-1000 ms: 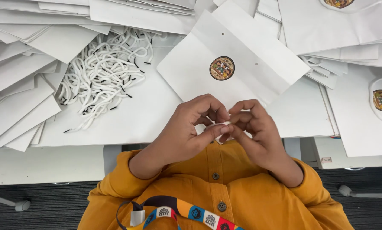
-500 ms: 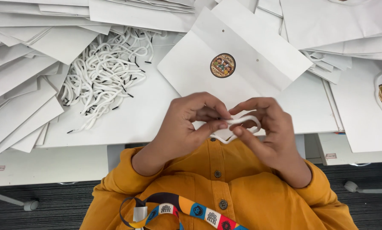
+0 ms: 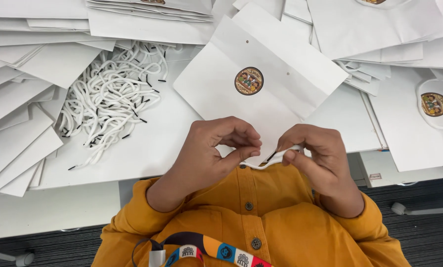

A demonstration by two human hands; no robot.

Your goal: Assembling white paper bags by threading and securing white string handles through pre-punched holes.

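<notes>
Since the earlier frame the hands sit slightly farther apart, and the cord loop bunched between them is now drawn out into a shallow sag.

Left hand (image 3: 216, 151): at 6 o'clock of the bag, fingers curled closed, thumb and forefinger pinching one end of the cord.

Right hand (image 3: 318, 158): at 3 o'clock of the left hand, close beside it; fingers closed on the other end of the cord.

Cord (image 3: 265, 162): white, short, with a black tip showing near the right hand; hangs between the two hands, over the near edge of the worktop, just above the shirt.

Bag (image 3: 281, 74): flat white paper, round coloured sticker at centre, two small holes near its upper edge; lies tilted on the worktop at 12 o'clock of the hands.

Cord pile (image 3: 110, 101): white cords with black tips, loose heap at 10 o'clock of the hands.

Worktop (image 3: 147, 148): white, ringed with stacks of flat white bags.

Shirt (image 3: 261, 217): mustard yellow, buttoned.

Lanyard (image 3: 206, 247): multicoloured, at 6 o'clock.
</notes>
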